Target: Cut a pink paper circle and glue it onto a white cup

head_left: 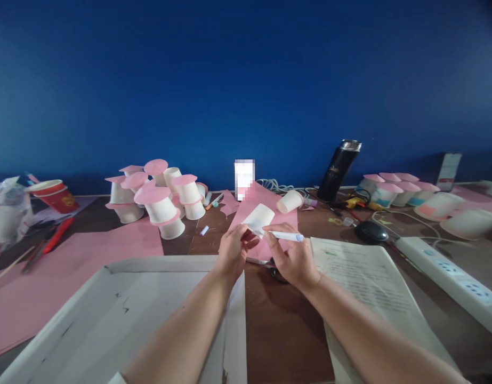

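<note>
My left hand (234,246) is closed on a white paper cup (260,215), which it holds tilted above pink paper (258,201). A white marker (284,235) is gripped in my right hand (296,261), its writing end against or very near the cup's side; the tip itself is too small to make out. Just beyond, another paper cup (289,202) lies on its side on the pink paper. A small pale marker cap (204,230) rests on the brown table to the left of my hands.
Stacked cups with pink paper tops (155,205) stand at the left, more pink-topped cups (389,189) at the right. A black flask (339,170), a mouse (371,232), a power strip (449,272), a written notebook (361,277), a white box lid (158,304) and a red cup (54,196) surround my arms.
</note>
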A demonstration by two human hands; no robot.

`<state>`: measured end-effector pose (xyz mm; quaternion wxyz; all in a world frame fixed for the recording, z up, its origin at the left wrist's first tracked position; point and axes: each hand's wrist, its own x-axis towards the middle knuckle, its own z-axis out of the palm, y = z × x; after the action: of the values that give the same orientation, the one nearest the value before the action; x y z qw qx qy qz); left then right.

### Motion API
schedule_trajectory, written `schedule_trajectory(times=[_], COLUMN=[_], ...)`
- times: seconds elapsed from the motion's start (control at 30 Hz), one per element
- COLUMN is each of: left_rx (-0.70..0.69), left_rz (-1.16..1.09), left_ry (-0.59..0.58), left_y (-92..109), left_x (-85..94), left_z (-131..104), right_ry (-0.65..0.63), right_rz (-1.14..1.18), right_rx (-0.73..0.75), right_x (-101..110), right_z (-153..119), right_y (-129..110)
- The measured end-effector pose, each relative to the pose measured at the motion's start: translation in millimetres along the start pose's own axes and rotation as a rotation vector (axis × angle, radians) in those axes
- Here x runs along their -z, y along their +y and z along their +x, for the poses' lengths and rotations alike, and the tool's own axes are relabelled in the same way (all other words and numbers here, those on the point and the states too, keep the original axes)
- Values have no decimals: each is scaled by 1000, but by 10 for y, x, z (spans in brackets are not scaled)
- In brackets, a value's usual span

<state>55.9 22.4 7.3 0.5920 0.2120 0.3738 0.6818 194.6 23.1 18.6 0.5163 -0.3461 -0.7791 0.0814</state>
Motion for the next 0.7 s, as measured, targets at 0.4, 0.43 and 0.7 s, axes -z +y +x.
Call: schedule_trajectory(times=[0.4,0.43,0.7], left_rx=[-9,-10,-18], left_rz=[1,-2,-6], left_ry=[-8,-7,-34], left_y=[13,14,28], left_x=[-19,-23,-36], left_z=[-18,-18,-34], right_ry=[88,117,67], right_rz=[19,12,45], right_rx=[-34,-44,8], right_x=[18,26,12], right_z=[10,18,6], right_y=[-1,3,-10])
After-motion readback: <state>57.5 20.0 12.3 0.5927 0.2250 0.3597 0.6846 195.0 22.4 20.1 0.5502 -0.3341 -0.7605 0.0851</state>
